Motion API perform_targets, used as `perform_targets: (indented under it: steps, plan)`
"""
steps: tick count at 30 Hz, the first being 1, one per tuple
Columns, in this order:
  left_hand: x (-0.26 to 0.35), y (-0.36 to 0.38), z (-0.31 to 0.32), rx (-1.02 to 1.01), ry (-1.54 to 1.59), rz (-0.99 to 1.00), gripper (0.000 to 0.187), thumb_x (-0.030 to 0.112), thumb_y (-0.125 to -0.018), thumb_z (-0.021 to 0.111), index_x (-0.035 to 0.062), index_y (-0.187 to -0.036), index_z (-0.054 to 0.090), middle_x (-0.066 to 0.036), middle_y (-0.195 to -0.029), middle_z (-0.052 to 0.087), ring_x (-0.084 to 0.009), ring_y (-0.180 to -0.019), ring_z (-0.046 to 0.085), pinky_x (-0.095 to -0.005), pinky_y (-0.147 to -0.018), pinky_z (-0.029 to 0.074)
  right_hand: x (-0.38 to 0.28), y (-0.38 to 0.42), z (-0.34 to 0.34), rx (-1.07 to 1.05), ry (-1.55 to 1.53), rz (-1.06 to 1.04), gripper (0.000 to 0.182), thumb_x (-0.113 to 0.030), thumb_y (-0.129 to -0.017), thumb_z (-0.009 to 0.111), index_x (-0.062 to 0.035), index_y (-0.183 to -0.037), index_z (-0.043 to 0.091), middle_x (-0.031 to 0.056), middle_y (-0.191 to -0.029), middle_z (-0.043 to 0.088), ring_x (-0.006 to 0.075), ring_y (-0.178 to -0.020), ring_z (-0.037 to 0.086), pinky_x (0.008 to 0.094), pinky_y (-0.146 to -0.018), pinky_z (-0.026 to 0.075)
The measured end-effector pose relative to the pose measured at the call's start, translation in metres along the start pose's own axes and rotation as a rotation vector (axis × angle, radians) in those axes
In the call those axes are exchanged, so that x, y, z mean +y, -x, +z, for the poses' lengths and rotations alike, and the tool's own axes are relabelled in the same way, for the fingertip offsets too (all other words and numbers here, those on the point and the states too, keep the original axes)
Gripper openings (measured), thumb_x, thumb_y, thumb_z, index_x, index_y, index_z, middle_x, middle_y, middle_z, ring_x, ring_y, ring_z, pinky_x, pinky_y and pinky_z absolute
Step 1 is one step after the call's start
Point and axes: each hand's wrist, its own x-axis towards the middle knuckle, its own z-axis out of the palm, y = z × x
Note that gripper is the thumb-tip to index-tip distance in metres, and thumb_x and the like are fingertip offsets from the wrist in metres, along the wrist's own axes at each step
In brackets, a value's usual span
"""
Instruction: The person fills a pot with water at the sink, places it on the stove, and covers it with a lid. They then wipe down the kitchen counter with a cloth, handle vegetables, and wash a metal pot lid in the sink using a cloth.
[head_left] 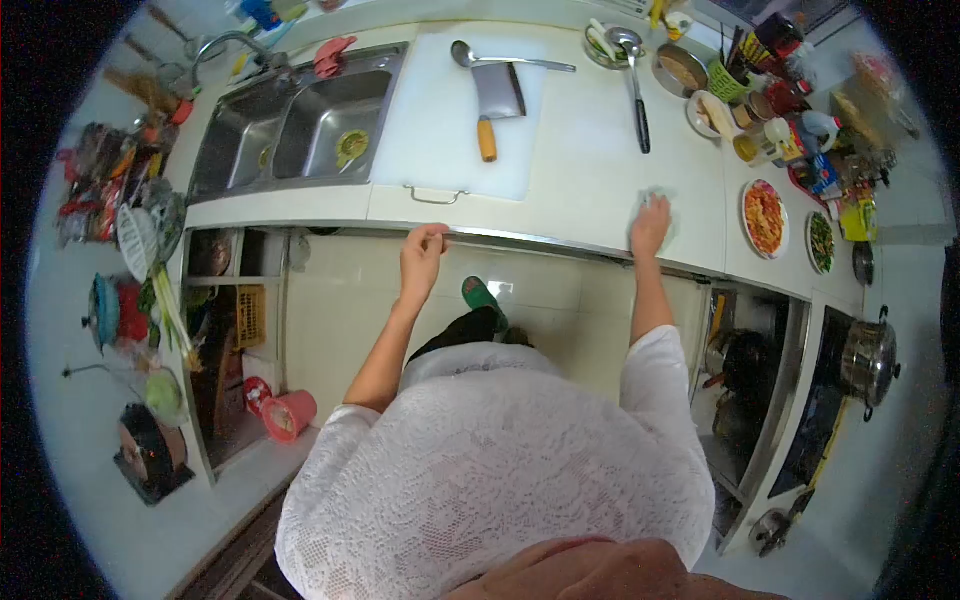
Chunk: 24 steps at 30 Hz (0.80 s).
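Note:
My left hand (423, 258) hangs at the front edge of the counter, its fingers curled in and nothing visible in them. Over the counter on the right, my right hand (650, 228) has its fingers closed at a small, pale, see-through thing (655, 195), too blurred to name. A cleaver (499, 92) with a wooden handle lies on the white cutting board (420, 130), its handle towards me. Behind it rests a metal ladle (520, 62). A black-handled slotted spoon or skimmer (636, 90) leans over a bowl, its handle on the counter.
Left of the board is a double sink (335, 120) with a pink cloth (333, 57). To the right stand a plate of red and orange food (765, 220), a plate of chopped greens (821, 243), several bottles (765, 140) and a steel pot (868, 362). Lower cabinets stand open on both sides.

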Motion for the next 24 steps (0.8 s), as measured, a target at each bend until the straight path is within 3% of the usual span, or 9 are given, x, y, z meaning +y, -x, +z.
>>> perform_targets:
  steps: [7,13,15,16,18,19,20,23,24]
  plan:
    - [0.003,0.06,-0.013,0.011,0.119,-0.047,0.017,0.006,-0.087,0.047,0.0006,-0.097,0.059,-0.007,-0.086,0.06,-0.0123,-0.074,0.06,-0.0243,-0.067,0.048,-0.138,0.041,0.034,-0.143,-0.319,-0.407,0.033,-0.006,-0.078,0.053,-0.0009,-0.11,0.054,0.0202,-0.119,0.049,0.0352,-0.115,0.042,0.0438,-0.099,0.031]
    - [-0.007,0.057,-0.027,-0.162,0.081,-0.051,0.015,0.007,-0.089,0.049,0.0012,-0.099,0.058,-0.005,-0.087,0.059,-0.0122,-0.077,0.059,-0.025,-0.072,0.048,-0.173,0.105,0.014,-0.249,-0.491,-0.393,0.027,-0.007,-0.078,0.056,-0.0042,-0.105,0.054,0.0183,-0.11,0.053,0.0344,-0.106,0.047,0.0401,-0.091,0.038]
    - [-0.003,0.048,-0.037,-0.229,0.144,-0.001,0.015,0.007,-0.089,0.048,0.0016,-0.099,0.058,-0.004,-0.087,0.059,-0.0119,-0.076,0.059,-0.0241,-0.071,0.048,-0.177,0.114,-0.007,-0.344,-0.505,-0.234,0.026,-0.006,-0.077,0.057,-0.0025,-0.103,0.054,0.0189,-0.104,0.054,0.0353,-0.101,0.05,0.039,-0.088,0.04]
    - [0.006,0.044,-0.045,-0.26,0.104,0.044,0.015,0.007,-0.089,0.048,0.0015,-0.098,0.059,-0.004,-0.087,0.059,-0.0112,-0.075,0.058,-0.0235,-0.069,0.047,-0.176,0.117,-0.017,-0.344,-0.453,-0.026,0.023,-0.005,-0.078,0.057,-0.0001,-0.101,0.054,0.0182,-0.1,0.056,0.0331,-0.097,0.052,0.0377,-0.087,0.04]
    - [0.019,0.035,-0.069,-0.275,0.06,0.095,0.015,0.007,-0.089,0.048,0.0013,-0.097,0.059,-0.003,-0.087,0.058,-0.0104,-0.073,0.058,-0.023,-0.068,0.046,-0.141,0.128,0.018,0.192,-0.624,0.238,0.017,-0.007,-0.082,0.054,0.0024,-0.097,0.055,0.0154,-0.096,0.058,0.0281,-0.091,0.054,0.0359,-0.083,0.041]
    - [0.021,0.031,-0.081,-0.269,0.001,0.158,0.015,0.007,-0.088,0.048,0.0013,-0.096,0.06,-0.003,-0.086,0.058,-0.0096,-0.072,0.056,-0.0226,-0.067,0.046,-0.093,0.127,0.062,0.337,-0.505,0.36,0.02,-0.008,-0.082,0.054,0.0035,-0.098,0.055,0.0169,-0.101,0.058,0.0274,-0.098,0.053,0.0387,-0.085,0.04]
    - [0.018,0.03,-0.092,-0.255,-0.055,0.21,0.015,0.008,-0.088,0.048,0.0012,-0.095,0.06,-0.002,-0.084,0.059,-0.0088,-0.07,0.055,-0.0223,-0.065,0.045,-0.112,0.112,-0.017,0.263,-0.55,0.448,0.017,-0.008,-0.087,0.05,0.0034,-0.098,0.055,0.0135,-0.096,0.059,0.0251,-0.086,0.055,0.0343,-0.077,0.045]
    - [-0.002,0.027,-0.115,-0.145,-0.005,0.118,0.015,0.007,-0.087,0.049,0.0019,-0.093,0.061,-0.002,-0.081,0.059,-0.0079,-0.067,0.053,-0.0221,-0.063,0.044,-0.062,0.084,-0.016,0.683,-0.999,1.005,0.018,-0.009,-0.09,0.043,0.0026,-0.094,0.057,0.0104,-0.085,0.061,0.0227,-0.078,0.058,0.0363,-0.068,0.05]
    - [-0.009,0.029,-0.12,-0.121,0.029,0.063,0.015,0.006,-0.086,0.048,0.0021,-0.093,0.06,-0.002,-0.08,0.059,-0.0086,-0.069,0.055,-0.0222,-0.064,0.045,-0.045,0.08,-0.014,0.589,-0.9,0.978,0.019,-0.009,-0.091,0.042,0.0018,-0.1,0.055,0.0113,-0.089,0.06,0.0235,-0.079,0.058,0.0368,-0.069,0.05]
